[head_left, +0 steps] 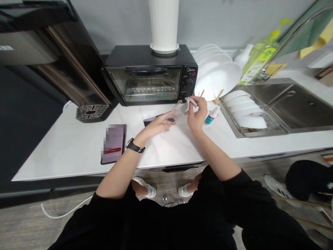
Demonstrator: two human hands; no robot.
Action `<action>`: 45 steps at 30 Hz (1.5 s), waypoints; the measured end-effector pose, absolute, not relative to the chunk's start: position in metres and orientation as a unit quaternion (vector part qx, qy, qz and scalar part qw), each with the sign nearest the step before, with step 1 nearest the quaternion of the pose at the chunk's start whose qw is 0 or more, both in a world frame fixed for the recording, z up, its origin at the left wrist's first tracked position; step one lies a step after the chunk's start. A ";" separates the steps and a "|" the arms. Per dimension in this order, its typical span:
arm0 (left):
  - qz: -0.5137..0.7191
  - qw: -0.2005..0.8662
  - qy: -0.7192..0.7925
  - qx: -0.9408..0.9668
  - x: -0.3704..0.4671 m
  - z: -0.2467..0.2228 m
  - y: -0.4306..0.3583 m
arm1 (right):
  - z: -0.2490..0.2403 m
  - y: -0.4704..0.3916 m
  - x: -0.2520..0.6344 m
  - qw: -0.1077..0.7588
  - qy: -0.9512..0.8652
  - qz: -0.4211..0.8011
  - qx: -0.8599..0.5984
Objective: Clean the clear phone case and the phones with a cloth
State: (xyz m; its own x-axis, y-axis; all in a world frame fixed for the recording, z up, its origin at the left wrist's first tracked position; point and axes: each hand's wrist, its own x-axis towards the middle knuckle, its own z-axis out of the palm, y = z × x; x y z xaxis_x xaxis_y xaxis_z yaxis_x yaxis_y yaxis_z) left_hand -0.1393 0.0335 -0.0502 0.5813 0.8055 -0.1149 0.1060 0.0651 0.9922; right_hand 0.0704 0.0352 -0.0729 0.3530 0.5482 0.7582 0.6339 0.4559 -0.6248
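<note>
Left hand (158, 125): extended over the counter (166, 147), fingers lightly bent with little gap; has hold of the clear piece (179, 111) from its near left side.
Right hand (197, 113): held slightly farther out than the left; thumb and fingers pinched nearly together on the white piece (191, 101).
Clear piece: located between the two grips, slanting from the left fingers toward the right pinch.
White piece: at the right fingertips, by the far end of the clear piece; too pale and blurred to establish whether separate from it or joined.
Dark flat object (149, 121): on the counter, just beyond the left hand, partly covered by the fingers.
Spray bottle (212, 116): just right of the right grip, white top, blue label.
Phone (114, 144): flat on the counter, left of the left grip, near the watch (134, 146).
Toaster oven (153, 76): beyond both grips, door closed.
Plates (218, 80): beyond and right of the right pinch, stacked on edge.
Handling: judged best to steady the clear piece by its edges with the left fingers, and to move the right pinch slowly, with light and even pressure.
Risk: likely to slip or flex if squeezed hard; advisable to stay low over the counter and keep the right wrist away from the spray bottle.
</note>
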 end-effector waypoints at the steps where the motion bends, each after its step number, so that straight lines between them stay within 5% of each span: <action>1: 0.282 0.606 0.371 0.644 -0.138 -0.053 0.034 | -0.072 0.035 0.072 0.642 -0.567 -0.037 -0.515; 15: 0.260 0.330 0.355 0.835 -0.137 -0.055 0.035 | -0.078 0.041 0.075 0.574 -0.631 0.004 -0.522; 20: 0.249 0.318 0.354 0.843 -0.137 -0.061 0.037 | -0.060 0.025 0.087 0.605 -0.628 -0.019 -0.489; 31: 0.197 0.325 0.364 0.851 -0.136 -0.052 0.034 | -0.073 -0.015 0.095 0.509 -0.691 0.021 -0.512; 39: 0.180 0.300 0.357 0.866 -0.132 -0.053 0.034 | -0.083 -0.021 0.059 0.455 -0.812 0.044 -0.362; 45: 0.178 0.292 0.348 0.873 -0.137 -0.056 0.036 | -0.083 -0.012 0.088 0.502 -0.712 -0.045 -0.489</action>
State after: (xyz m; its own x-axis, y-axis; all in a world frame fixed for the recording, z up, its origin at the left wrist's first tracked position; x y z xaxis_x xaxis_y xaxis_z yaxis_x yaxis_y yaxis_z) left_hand -0.1369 0.0357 -0.0565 0.6942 0.7118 0.1069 0.5047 -0.5872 0.6328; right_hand 0.0879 -0.0122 -0.0834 -0.0186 0.6508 0.7590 0.7418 0.5180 -0.4260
